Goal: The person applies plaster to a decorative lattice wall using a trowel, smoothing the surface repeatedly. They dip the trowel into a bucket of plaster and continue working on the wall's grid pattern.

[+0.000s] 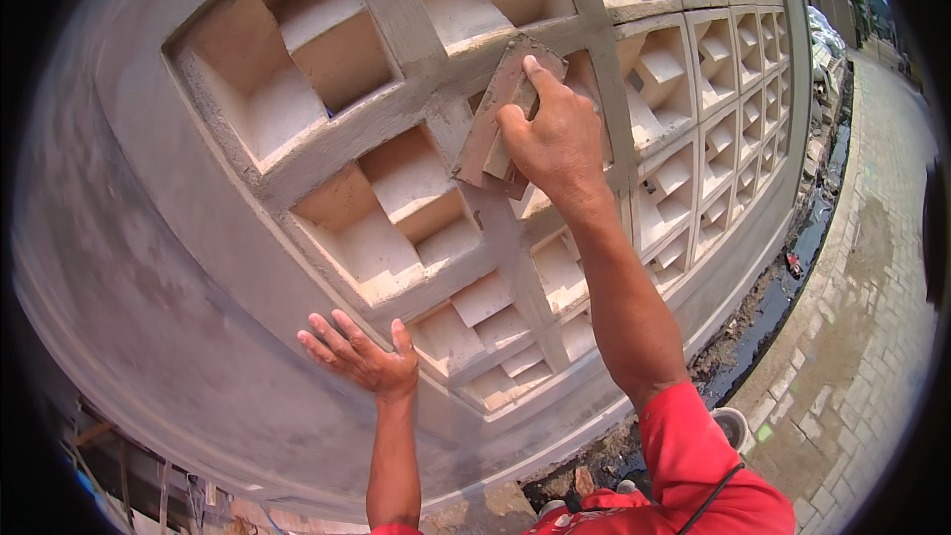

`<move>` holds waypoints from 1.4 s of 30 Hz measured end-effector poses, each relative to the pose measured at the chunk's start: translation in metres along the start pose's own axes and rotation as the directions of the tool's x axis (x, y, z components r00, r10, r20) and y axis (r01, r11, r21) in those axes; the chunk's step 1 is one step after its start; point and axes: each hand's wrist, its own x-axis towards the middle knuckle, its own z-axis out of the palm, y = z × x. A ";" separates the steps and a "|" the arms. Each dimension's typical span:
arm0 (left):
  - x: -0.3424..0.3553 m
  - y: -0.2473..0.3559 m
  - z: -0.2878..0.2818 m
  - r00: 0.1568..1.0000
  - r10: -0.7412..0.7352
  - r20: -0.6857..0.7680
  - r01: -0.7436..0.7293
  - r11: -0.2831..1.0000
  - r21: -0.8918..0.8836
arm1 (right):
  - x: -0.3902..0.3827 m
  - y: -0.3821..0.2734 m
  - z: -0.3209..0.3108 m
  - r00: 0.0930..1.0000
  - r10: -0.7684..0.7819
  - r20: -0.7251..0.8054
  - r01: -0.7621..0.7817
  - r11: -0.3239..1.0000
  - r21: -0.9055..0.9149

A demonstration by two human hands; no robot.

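Observation:
My right hand (557,134) grips a small wooden plastering float (492,129), its flat board pressed to a grey cement strip between openings of the breeze-block wall (411,35). The thumb and index finger lie along the float's handle and board. Lower down, my left hand (362,359) is open, fingers spread, at the smooth grey plaster (228,267) beside the block panel's lower left edge. Whether its palm rests on the plaster I cannot tell. The pale blocks (342,228) have stepped recesses, and smeared cement covers the joints around the nearer ones.
Rows of finished-looking blocks (713,50) run off to the right. Beyond the wall's foot lie a narrow drain (783,282) with dark water and a brick-paved lane (842,367). A pale bucket (731,426) stands near my right sleeve. Wooden scraps lie at the lower left.

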 end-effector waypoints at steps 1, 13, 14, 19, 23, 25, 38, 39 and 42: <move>-0.001 -0.005 -0.004 1.000 0.001 0.005 -0.001 1.000 0.020 | -0.016 -0.011 0.015 0.998 -0.038 0.056 0.039 0.999 -0.012; 0.003 0.007 0.004 1.000 -0.007 -0.020 0.008 1.000 0.008 | 0.025 0.022 -0.024 0.999 0.035 -0.004 -0.034 0.989 0.142; 0.004 0.008 0.006 1.000 -0.003 -0.017 0.003 1.000 0.017 | 0.015 0.014 -0.014 1.000 0.009 0.006 -0.009 0.999 0.052; 0.002 0.005 0.005 1.000 0.007 -0.017 -0.006 1.000 0.027 | -0.038 -0.007 -0.029 0.930 -0.153 0.334 0.174 0.984 -0.036; -0.004 -0.003 0.003 1.000 -0.001 -0.009 0.002 0.996 0.086 | 0.012 0.062 -0.082 0.973 -0.210 0.094 0.216 0.974 -0.064; 0.000 0.004 0.006 1.000 0.003 -0.023 -0.002 0.998 0.060 | 0.050 0.093 -0.110 0.967 -0.237 0.091 0.247 0.961 -0.127; -0.001 -0.001 0.001 1.000 -0.016 -0.023 0.018 0.998 0.060 | -0.042 0.171 -0.079 0.901 -0.227 0.371 0.347 0.890 -0.298; -0.004 0.004 0.006 0.999 -0.027 -0.020 0.027 0.999 0.036 | -0.058 0.183 -0.089 0.885 -0.225 0.407 0.363 0.882 -0.302; -0.001 0.002 0.004 0.999 -0.022 -0.029 0.023 0.999 0.046 | -0.068 0.179 -0.122 0.788 -0.026 0.616 0.268 0.914 -0.305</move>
